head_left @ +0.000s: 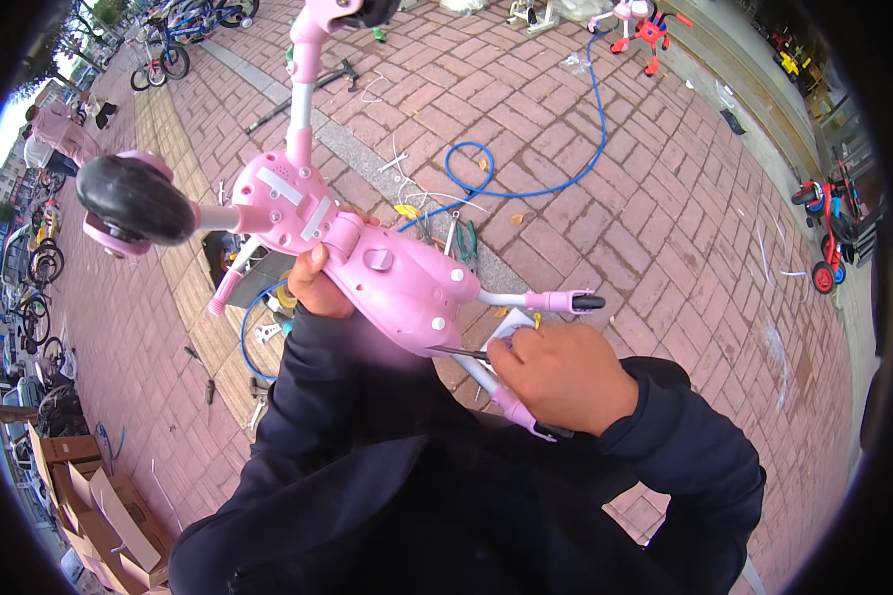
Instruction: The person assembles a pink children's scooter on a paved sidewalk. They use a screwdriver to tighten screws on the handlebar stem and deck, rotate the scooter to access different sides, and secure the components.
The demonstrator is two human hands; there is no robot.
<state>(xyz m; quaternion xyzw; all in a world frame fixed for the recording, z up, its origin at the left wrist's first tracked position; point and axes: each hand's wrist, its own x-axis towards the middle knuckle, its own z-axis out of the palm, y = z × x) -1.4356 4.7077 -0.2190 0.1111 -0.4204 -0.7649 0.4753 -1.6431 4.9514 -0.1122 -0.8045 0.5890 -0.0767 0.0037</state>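
Observation:
A pink child's ride-on scooter (pixel 397 288) is tipped up in front of me, its underside showing. It has a black wheel (pixel 139 198) at the left and white tubes leading to small wheels at the right. My left hand (pixel 319 286) grips the pink body near its joint; some fingers are hidden behind it. My right hand (pixel 564 372) is closed around a screwdriver (pixel 463 352), whose dark shaft points left and meets the lower edge of the body. The handle is mostly covered by my fingers. Something white (pixel 514 323) shows beside that hand, too hidden to name.
Pliers (pixel 468 241), a wrench (pixel 392 162) and a blue hose (pixel 597 109) lie on the brick paving (pixel 695 198). Cardboard boxes (pixel 104 516) stand at lower left. Parked bicycles line the left. A red tricycle (pixel 826 233) is at right, a red scooter (pixel 651 35) farther off.

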